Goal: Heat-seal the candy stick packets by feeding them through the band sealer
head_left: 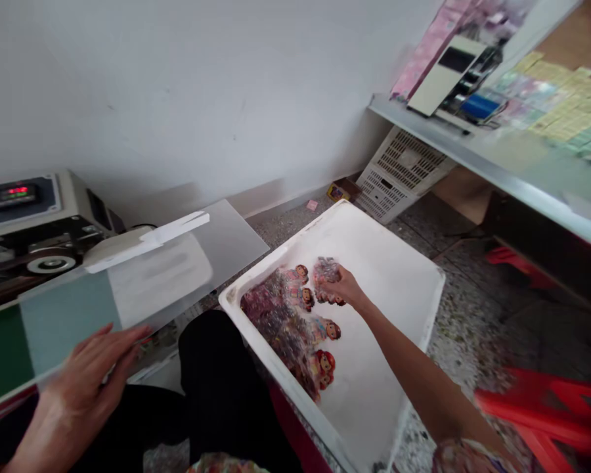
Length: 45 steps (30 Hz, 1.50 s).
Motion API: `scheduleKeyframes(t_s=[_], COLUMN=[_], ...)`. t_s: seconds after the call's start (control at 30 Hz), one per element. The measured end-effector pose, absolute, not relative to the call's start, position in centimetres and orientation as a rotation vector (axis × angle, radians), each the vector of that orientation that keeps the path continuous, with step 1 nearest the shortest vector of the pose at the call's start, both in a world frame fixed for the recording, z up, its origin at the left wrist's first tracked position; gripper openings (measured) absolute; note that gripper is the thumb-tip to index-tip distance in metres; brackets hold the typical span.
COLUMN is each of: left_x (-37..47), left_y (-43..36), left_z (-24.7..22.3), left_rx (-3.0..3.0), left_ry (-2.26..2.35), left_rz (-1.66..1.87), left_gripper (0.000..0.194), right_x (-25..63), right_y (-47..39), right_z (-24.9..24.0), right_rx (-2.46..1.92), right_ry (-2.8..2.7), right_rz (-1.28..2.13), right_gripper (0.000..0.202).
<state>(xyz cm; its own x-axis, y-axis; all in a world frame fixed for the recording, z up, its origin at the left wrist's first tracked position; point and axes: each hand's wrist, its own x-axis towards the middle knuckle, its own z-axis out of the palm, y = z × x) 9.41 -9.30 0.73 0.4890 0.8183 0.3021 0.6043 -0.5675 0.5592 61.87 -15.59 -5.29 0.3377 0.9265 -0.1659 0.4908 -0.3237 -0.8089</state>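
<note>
My right hand [343, 286] reaches into a white plastic tub [389, 263], its fingers closed on a clear, shiny packet with cartoon figures [326, 270]. Beside it, a pile of similar cartoon-figure packets [295, 328] fills the tub's left side, some with red or brown hair showing. My left hand [91, 374] lies with fingers stretched out along the near edge of a translucent board [226, 230]. Nothing shows in that hand. A white paper strip [150, 243] lies across the board.
A machine with a red digital display [18, 191] and rollers stands left. Stacked white crates [398, 174] sit under a grey table [502, 171] bearing another device [448, 72] and rows of packs [556, 98]. A red plastic stool [546, 407] is at lower right.
</note>
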Motion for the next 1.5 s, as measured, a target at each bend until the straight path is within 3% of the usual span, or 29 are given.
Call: scheduleKeyframes(t_s=[0.17,0.23,0.33,0.37,0.53,0.63,0.77,0.9,1.0,1.13,1.23,1.37,1.5], left_x=[18.8,22.5,25.7,26.0,23.1,20.9,19.3,18.5,17.9,17.5,17.1,16.1,15.2], left_y=[-9.6,-9.5,-8.1,-7.4,-4.3,-3.2,-2.1,-0.8,-0.1,0.4,0.6,0.3,-0.6], left_z=[3.1,3.0,2.3,2.2,2.3,2.3,2.8,3.4,3.0,2.2,2.0,2.0,1.8], left_rx=[2.207,2.113,1.918,1.84,1.463,1.363,1.479,1.699,1.789,1.845,1.89,2.157,2.392], left_ry=[1.084,1.079,1.093,1.116,1.202,1.225,1.546,1.9,2.022,2.177,2.192,1.925,1.652], left_rz=[0.891,0.95,1.112,1.159,1.145,1.126,1.029,0.74,0.641,0.618,0.687,0.852,0.796], left_gripper=[0.036,0.053,0.104,0.107,0.071,0.059,0.045,0.025,0.03,0.055,0.061,0.039,0.036], right_x=[54.7,50.3,43.9,42.1,36.7,35.6,35.3,34.9,34.1,33.1,33.0,33.2,33.4], right_y=[-11.0,-9.0,-6.3,-5.5,-1.9,-0.3,2.0,4.5,5.5,5.8,5.9,5.8,5.4], right_z=[3.0,5.4,6.9,6.9,5.1,4.4,3.8,3.4,3.4,3.4,3.1,2.5,1.3], right_rx=[-1.56,-1.424,-1.287,-1.27,-1.316,-1.291,-1.063,-1.352,-1.711,-1.886,-1.93,-1.896,-1.776], right_ry=[-1.113,-1.152,-1.173,-1.169,-1.247,-1.367,-1.475,-1.674,-1.96,-2.173,-2.169,-2.165,-2.209], right_rz=[1.029,1.085,1.157,1.177,1.201,1.25,1.392,1.215,0.764,0.253,0.181,0.302,0.228], right_gripper=[0.052,0.052,0.048,0.046,0.053,0.055,0.042,0.03,0.034,0.049,0.056,0.063,0.065])
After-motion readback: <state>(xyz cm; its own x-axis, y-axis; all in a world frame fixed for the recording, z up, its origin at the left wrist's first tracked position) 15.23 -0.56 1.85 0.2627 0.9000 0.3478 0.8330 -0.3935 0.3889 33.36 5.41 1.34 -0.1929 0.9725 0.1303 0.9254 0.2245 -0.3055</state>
